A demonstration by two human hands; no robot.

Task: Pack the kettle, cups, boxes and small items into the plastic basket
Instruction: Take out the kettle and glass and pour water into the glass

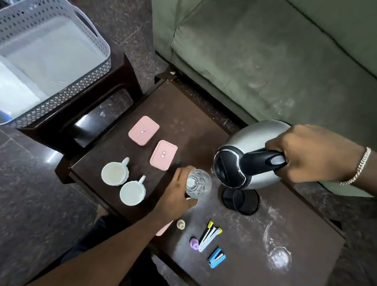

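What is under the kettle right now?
The kettle, held tilted by the right hand, is off its round black base, which sits on the table just below. The kettle body covers the base's far edge, so that part cannot be seen.

Light: soft, even indoor | Glare: sheen on kettle [248, 138] in right hand [312, 156], bright floor [53, 157] patches left of left hand [176, 193] | Edges: wide-angle bending, slightly soft

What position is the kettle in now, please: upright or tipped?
Tipped. The right hand holds the kettle off its base, spout tilted toward the glass the left hand grips.
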